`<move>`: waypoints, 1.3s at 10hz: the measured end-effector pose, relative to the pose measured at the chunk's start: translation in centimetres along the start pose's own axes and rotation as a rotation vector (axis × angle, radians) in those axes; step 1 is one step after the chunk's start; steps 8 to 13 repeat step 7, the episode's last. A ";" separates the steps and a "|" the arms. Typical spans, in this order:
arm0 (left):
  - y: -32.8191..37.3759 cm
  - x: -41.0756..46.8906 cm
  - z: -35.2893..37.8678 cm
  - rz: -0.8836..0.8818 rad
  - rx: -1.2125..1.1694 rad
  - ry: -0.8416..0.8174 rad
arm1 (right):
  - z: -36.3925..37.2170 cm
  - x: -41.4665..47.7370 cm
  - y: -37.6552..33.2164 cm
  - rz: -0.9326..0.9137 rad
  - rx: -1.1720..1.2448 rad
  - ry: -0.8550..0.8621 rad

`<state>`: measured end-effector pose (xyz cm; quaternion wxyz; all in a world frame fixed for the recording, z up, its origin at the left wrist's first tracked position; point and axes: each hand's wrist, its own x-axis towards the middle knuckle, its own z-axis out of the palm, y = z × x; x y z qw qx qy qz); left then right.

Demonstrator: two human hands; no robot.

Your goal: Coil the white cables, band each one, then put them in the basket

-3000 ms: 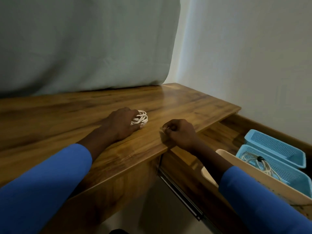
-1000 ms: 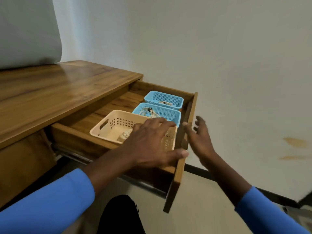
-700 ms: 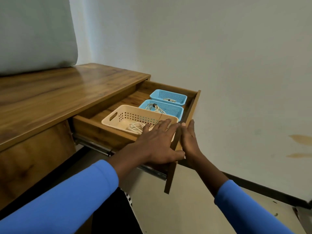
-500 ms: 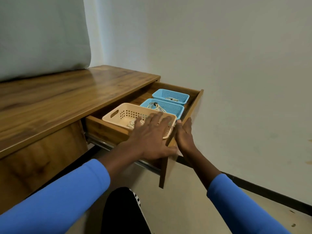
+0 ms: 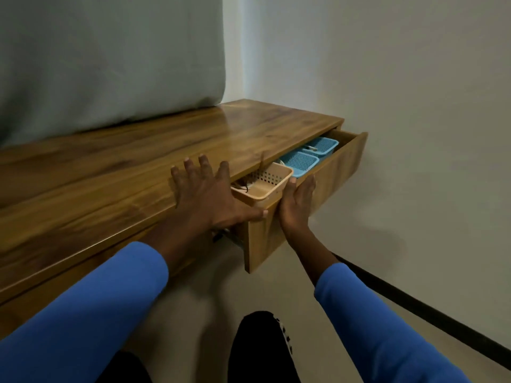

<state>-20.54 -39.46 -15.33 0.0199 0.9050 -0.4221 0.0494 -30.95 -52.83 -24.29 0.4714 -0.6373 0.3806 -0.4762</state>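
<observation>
Hands in blue sleeves frame a wooden drawer (image 5: pixel 337 167) that stands partly open at the right end of a wooden desk (image 5: pixel 124 172). The left hand (image 5: pixel 206 196) lies spread over the desk's near edge, its fingers straight and splayed and grasping nothing, and its thumb reaches right to the top of the drawer front. The right hand (image 5: pixel 297 204) is set flat against the outer face of the drawer front, its fingers straight and pointing up, holding nothing.

Inside the drawer a beige basket (image 5: pixel 272 179) sits at the near end, half under the desk top. A bundle of white cables (image 5: pixel 247 185) lies in it, blurred and partly hidden by the left hand. Just beyond it stands a blue basket (image 5: pixel 300 163), and a second blue basket (image 5: pixel 323 145) sits at the far end; what they hold is too small to tell.

A grey padded panel (image 5: pixel 110 56) rises behind the desk on the left, with a pale wall (image 5: pixel 414 78) on the right.
</observation>
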 end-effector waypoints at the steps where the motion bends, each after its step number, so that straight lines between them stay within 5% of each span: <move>1: -2.1 1.7 0.4 -0.070 -0.009 -0.023 | 2.8 1.1 0.1 -0.026 -0.001 -0.112; 3: -3.8 3.3 0.8 0.055 0.124 0.278 | 6.9 3.0 0.2 0.038 0.018 -0.339; 5: -3.8 3.6 1.3 0.104 0.237 0.341 | 6.7 2.9 0.3 0.040 0.031 -0.344; 6: -4.3 3.5 0.8 0.090 0.156 0.258 | 5.9 2.2 -0.7 -0.067 -0.016 -0.219; 7: -6.5 2.7 -0.6 0.105 -0.172 0.173 | 5.9 1.3 -4.0 -0.313 -0.135 -0.060; 13: -6.5 2.7 -0.6 0.105 -0.172 0.173 | 5.9 1.3 -4.0 -0.313 -0.135 -0.060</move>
